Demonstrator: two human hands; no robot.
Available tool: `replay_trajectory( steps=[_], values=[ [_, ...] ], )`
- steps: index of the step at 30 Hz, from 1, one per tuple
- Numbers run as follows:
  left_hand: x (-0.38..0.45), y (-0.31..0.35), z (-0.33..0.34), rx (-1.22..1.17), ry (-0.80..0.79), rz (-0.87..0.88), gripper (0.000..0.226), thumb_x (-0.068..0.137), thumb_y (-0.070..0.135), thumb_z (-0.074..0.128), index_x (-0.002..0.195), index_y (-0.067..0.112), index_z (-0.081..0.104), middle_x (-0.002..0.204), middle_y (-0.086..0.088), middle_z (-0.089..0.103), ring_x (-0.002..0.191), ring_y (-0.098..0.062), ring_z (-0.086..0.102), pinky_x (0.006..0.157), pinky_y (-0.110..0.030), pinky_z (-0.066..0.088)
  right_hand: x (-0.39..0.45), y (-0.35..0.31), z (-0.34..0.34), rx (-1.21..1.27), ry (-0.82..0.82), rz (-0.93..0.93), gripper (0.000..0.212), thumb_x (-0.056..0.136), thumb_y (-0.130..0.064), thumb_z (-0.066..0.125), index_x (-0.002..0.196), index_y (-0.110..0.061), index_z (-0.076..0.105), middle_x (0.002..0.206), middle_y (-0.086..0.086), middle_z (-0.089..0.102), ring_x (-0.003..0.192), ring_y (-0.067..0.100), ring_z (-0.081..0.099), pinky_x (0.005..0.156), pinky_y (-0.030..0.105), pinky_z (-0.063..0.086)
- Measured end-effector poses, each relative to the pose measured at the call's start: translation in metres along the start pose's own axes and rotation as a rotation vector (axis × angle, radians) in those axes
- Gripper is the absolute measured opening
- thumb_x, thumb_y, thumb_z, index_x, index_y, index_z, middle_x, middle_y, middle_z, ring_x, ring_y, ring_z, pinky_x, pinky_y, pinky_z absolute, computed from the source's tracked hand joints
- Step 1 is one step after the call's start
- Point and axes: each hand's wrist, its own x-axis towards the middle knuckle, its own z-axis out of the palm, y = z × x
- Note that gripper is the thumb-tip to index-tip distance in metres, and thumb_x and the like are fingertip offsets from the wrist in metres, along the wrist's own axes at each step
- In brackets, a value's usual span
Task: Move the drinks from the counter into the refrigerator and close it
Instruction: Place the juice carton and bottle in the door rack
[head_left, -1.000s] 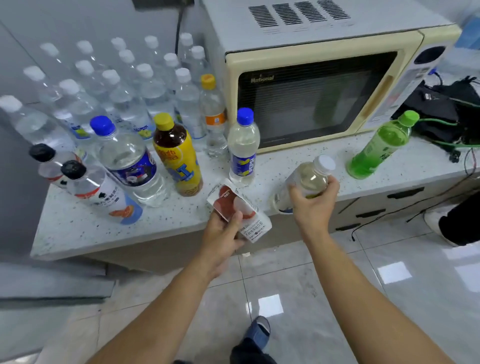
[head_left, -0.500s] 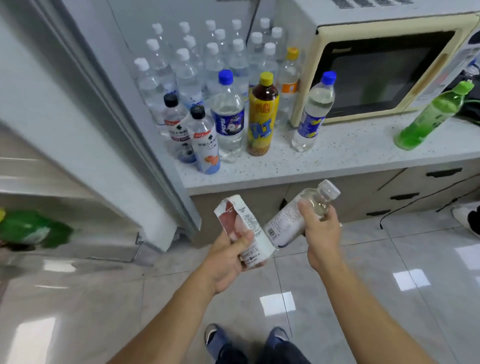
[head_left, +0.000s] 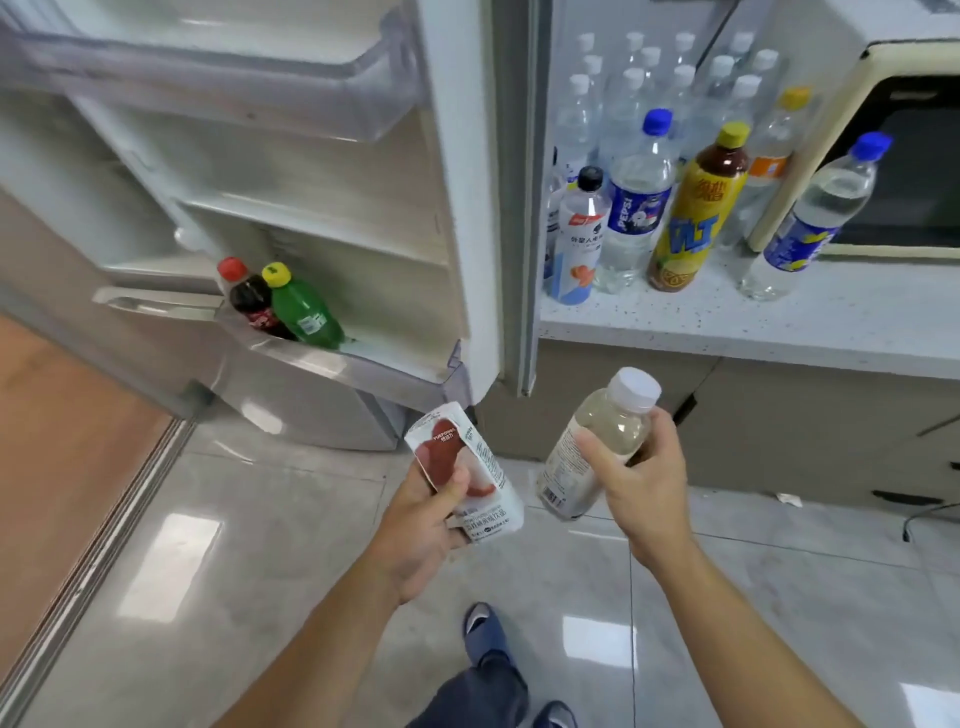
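Over the tiled floor, before the open refrigerator (head_left: 457, 218), the left hand (head_left: 423, 525) is gripping a red-and-white carton (head_left: 470, 475); the right hand (head_left: 641, 480) is gripping a white-capped bottle (head_left: 597, 441). Remaining drinks (head_left: 696, 208) are standing along the worktop (head_left: 779, 327) left edge. Two bottles (head_left: 291, 306) are sitting in the door shelf.

"PEPSI" on blue-capped bottle (head_left: 635, 208), "YURPOWER" on carton (head_left: 464, 470)

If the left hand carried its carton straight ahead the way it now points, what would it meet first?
Probably the fridge's lower front edge, just beyond the carton that the left hand holds. Depth is unclear from this single view.
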Motion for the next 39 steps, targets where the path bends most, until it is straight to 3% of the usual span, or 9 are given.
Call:
replay_trajectory(
  steps=[4, 9, 12, 17, 22, 28, 31, 34, 39],
  values=[
    [-0.018, 0.026, -0.037, -0.012, 0.104, 0.157, 0.032, 0.083, 0.028, 0.064, 0.112, 0.017, 0.056, 0.107, -0.01, 0.072, 0.105, -0.028, 0.07, 0.085, -0.056, 0.056, -0.018, -0.021, 0.037, -0.025, -0.105, -0.095, 0.056, 0.064, -0.037, 0.085, 0.112, -0.026, 0.058, 0.103, -0.009, 0.07, 0.094, 0.01, 0.068, 0.081, 0.029, 0.056],
    [-0.014, 0.079, -0.07, 0.094, 0.181, 0.325, 0.046, 0.08, 0.028, 0.07, 0.12, 0.014, 0.054, 0.106, -0.008, 0.073, 0.098, -0.025, 0.073, 0.072, -0.041, 0.06, -0.023, -0.051, 0.086, -0.086, -0.185, -0.261, 0.064, 0.066, -0.029, 0.087, 0.121, -0.026, 0.054, 0.117, -0.002, 0.063, 0.107, 0.016, 0.062, 0.095, 0.04, 0.053],
    [0.002, 0.117, -0.088, 0.246, 0.231, 0.446, 0.034, 0.086, 0.02, 0.072, 0.116, 0.029, 0.058, 0.106, 0.004, 0.074, 0.099, -0.016, 0.072, 0.075, -0.033, 0.059, -0.016, -0.067, 0.119, -0.11, -0.218, -0.369, 0.066, 0.066, -0.034, 0.085, 0.122, -0.035, 0.049, 0.122, -0.003, 0.056, 0.113, 0.015, 0.057, 0.099, 0.042, 0.05],
    [0.032, 0.179, -0.11, 0.506, 0.196, 0.602, 0.049, 0.085, 0.017, 0.075, 0.109, 0.054, 0.053, 0.105, 0.023, 0.07, 0.1, 0.004, 0.066, 0.081, -0.015, 0.051, 0.006, -0.079, 0.173, -0.16, -0.186, -0.512, 0.068, 0.067, -0.032, 0.082, 0.127, -0.022, 0.051, 0.125, -0.004, 0.055, 0.12, 0.013, 0.054, 0.106, 0.031, 0.043],
    [0.076, 0.209, -0.123, 0.797, 0.147, 0.611, 0.047, 0.081, 0.024, 0.078, 0.11, 0.049, 0.05, 0.097, 0.036, 0.063, 0.096, 0.015, 0.059, 0.085, -0.013, 0.042, 0.028, -0.068, 0.207, -0.247, -0.178, -0.388, 0.069, 0.07, -0.022, 0.084, 0.13, -0.027, 0.05, 0.128, -0.008, 0.056, 0.122, 0.012, 0.051, 0.109, 0.043, 0.042],
    [0.12, 0.216, -0.133, 1.11, -0.036, 0.485, 0.042, 0.076, 0.019, 0.082, 0.106, 0.031, 0.054, 0.091, 0.024, 0.061, 0.091, -0.008, 0.063, 0.074, -0.013, 0.043, 0.05, -0.048, 0.228, -0.415, -0.158, -0.136, 0.075, 0.077, -0.018, 0.083, 0.137, -0.024, 0.039, 0.109, -0.029, 0.05, 0.109, 0.0, 0.05, 0.092, 0.01, 0.037],
    [0.132, 0.211, -0.138, 1.182, -0.072, 0.439, 0.042, 0.074, 0.018, 0.083, 0.103, 0.029, 0.054, 0.088, 0.02, 0.062, 0.086, -0.008, 0.062, 0.07, -0.016, 0.043, 0.056, -0.041, 0.233, -0.474, -0.156, -0.073, 0.075, 0.078, -0.018, 0.082, 0.139, -0.021, 0.039, 0.108, -0.021, 0.054, 0.108, 0.005, 0.054, 0.091, 0.012, 0.037],
    [0.138, 0.205, -0.14, 1.221, -0.098, 0.403, 0.037, 0.075, 0.014, 0.08, 0.1, 0.024, 0.055, 0.091, 0.005, 0.066, 0.086, -0.019, 0.064, 0.076, -0.031, 0.051, 0.06, -0.039, 0.235, -0.55, -0.161, -0.048, 0.076, 0.078, -0.021, 0.082, 0.139, -0.022, 0.038, 0.1, -0.03, 0.051, 0.102, 0.002, 0.053, 0.085, 0.008, 0.034],
    [0.131, 0.21, -0.139, 1.299, -0.124, 0.46, 0.035, 0.079, 0.01, 0.076, 0.1, 0.027, 0.055, 0.087, 0.014, 0.061, 0.077, -0.007, 0.058, 0.064, -0.015, 0.042, 0.064, -0.042, 0.233, -0.672, -0.209, -0.05, 0.078, 0.078, -0.022, 0.082, 0.141, -0.016, 0.036, 0.121, -0.006, 0.055, 0.106, 0.005, 0.047, 0.091, 0.018, 0.036]
  ],
)
